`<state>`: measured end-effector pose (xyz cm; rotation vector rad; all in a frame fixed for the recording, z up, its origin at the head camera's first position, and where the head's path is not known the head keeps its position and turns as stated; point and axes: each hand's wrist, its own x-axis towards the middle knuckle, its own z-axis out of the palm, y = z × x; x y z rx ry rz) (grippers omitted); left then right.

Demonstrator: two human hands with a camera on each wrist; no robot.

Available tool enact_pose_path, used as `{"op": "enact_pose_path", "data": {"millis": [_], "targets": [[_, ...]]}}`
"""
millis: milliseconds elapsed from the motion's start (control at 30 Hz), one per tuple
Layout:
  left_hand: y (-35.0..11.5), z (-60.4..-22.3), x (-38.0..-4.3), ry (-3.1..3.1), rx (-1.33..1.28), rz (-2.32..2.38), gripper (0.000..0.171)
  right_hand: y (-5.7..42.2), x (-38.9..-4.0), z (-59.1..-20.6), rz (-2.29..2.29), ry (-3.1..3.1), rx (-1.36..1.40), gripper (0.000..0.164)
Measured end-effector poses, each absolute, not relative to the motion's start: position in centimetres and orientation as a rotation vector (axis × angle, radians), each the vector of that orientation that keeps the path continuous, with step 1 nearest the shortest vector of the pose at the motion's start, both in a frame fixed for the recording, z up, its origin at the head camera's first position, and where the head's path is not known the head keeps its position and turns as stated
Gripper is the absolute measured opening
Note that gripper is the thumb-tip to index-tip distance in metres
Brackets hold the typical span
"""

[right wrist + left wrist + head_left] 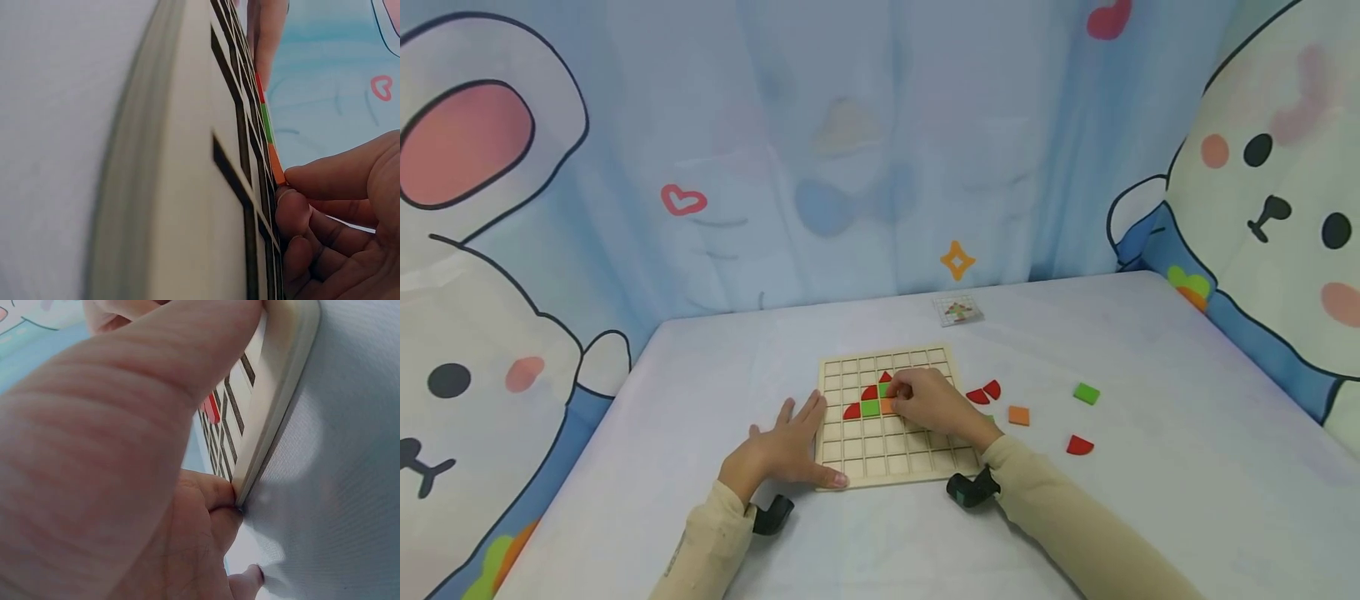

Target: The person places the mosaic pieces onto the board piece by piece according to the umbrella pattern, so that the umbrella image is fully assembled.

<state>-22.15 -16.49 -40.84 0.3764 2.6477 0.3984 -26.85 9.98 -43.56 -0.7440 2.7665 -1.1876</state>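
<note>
A pale wooden grid board (850, 454) lies on the table. My left hand (786, 446) spreads its fingers along the board's left edge, with the thumb on the near left corner. Over the board's middle, my right hand (936, 400) pinches an orange square tile (887, 406) at its edge with thumb and fingertips. To the left of that tile sit a green square tile (869, 408) and a red quarter-circle piece (852, 411). Above them are another red piece (869, 392), a green tile (883, 389) partly behind my fingers, and a red triangular tip (886, 377).
Right of the board lie two red pieces (985, 392), an orange tile (1018, 416), a green tile (1086, 393) and a red quarter-circle (1080, 445). One green piece is mostly hidden by my right wrist. A small pattern card (958, 311) rests near the table's far edge.
</note>
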Motion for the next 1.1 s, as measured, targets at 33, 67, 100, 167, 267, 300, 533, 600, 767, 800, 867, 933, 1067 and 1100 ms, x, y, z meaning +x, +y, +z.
{"op": "enact_pose_path", "data": {"millis": [33,67,100,167,267,300,533,600,767,800,867,933,1067,1100], "targets": [[-16.5,-40.8,-22.1,2.649,0.378,0.394,0.135,10.0,-26.8,-43.5,-1.187,2.764,-0.754,0.010],[-16.5,-40.8,-22.1,2.650,0.376,0.388,0.135,10.1,-26.8,-43.4,-1.188,2.759,-0.755,0.010],[-16.4,-40.7,-22.0,2.655,0.374,0.382,0.134,10.2,-26.8,-43.3,-1.184,2.756,-0.758,0.011],[-16.4,-40.6,-21.8,2.657,0.368,0.380,0.132,10.3,-26.7,-43.0,-1.165,2.745,-0.752,0.012],[-16.5,-40.8,-21.8,2.661,0.359,0.379,0.131,11.0,-26.6,-42.2,-1.157,2.712,-0.743,0.014],[-16.5,-40.9,-21.8,2.662,0.361,0.381,0.131,11.3,-26.6,-41.8,-1.158,2.700,-0.740,0.014],[-16.4,-40.7,-21.7,2.665,0.375,0.382,0.131,14.7,-26.8,-38.9,-1.151,2.689,-0.708,0.023],[-16.3,-40.5,-21.7,2.667,0.384,0.382,0.131,15.9,-26.7,-38.1,-1.118,2.707,-0.686,0.025],[-16.5,-40.6,-21.6,2.670,0.382,0.383,0.131,18.8,-26.5,-36.9,-1.084,2.732,-0.614,0.030],[-16.5,-40.6,-21.6,2.669,0.382,0.383,0.131,19.3,-26.5,-36.8,-1.080,2.742,-0.597,0.031],[-16.5,-40.7,-21.6,2.664,0.384,0.384,0.131,20.4,-26.4,-36.8,-1.073,2.767,-0.564,0.033],[-16.6,-40.7,-21.6,2.658,0.388,0.388,0.131,21.4,-26.4,-36.8,-1.061,2.799,-0.534,0.034],[-16.6,-40.5,-21.7,2.651,0.394,0.400,0.131,23.4,-26.3,-37.2,-1.031,2.851,-0.493,0.034],[-16.6,-40.5,-21.7,2.651,0.394,0.402,0.131,23.9,-26.3,-37.3,-1.010,2.862,-0.489,0.034]]}}
